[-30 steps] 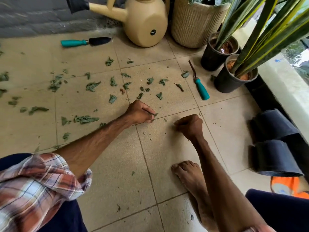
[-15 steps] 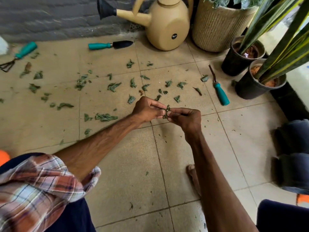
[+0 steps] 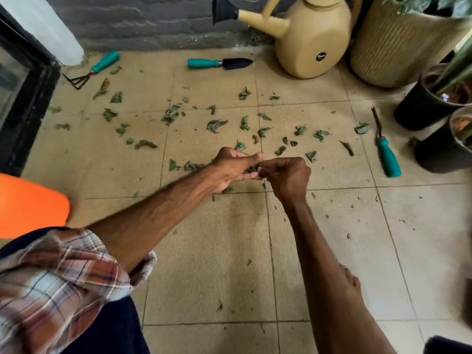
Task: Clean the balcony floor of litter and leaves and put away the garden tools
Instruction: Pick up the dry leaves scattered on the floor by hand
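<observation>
**Hands meeting over a pinch of leaves on the littered balcony floor**

Nearest the camera, a rolled plaid sleeve [image 3: 61, 274] is covering the left upper arm, and a bare foot [image 3: 351, 282] is resting on the beige tiled floor [image 3: 217, 251] beside the right forearm. Both arms are reaching forward and the hands are touching each other just above the tiles. The left hand [image 3: 231, 166] is lying with its fingers stretched out and pressed together, cradling a small dark green wad of leaf bits [image 3: 252, 169]; the right hand [image 3: 287, 175] is curling over it, fingertips pinching the same wad — so the bits are sitting between the two hands, off the floor.

Beyond the hands, scattered leaves [image 3: 215, 125] are lying across several tiles, thickest in the middle band. To the right a teal-handled weeder [image 3: 385, 152] is lying near two black pots [image 3: 421, 108] holding soil and long green blades; what else is in them is hard to tell. An orange object [image 3: 30, 205] is showing at the left edge.

Farther back, a teal-handled trowel [image 3: 219, 63] is lying flat near the grey brick wall [image 3: 143, 19], and a small hand rake [image 3: 94, 70] is lying at the far left by a dark door frame [image 3: 28, 93]. A beige watering can [image 3: 310, 38] is standing against the wall, its black rose pointing left — its contents cannot be seen. Beside it a ribbed cream planter [image 3: 393, 44] is holding leafy greenery
</observation>
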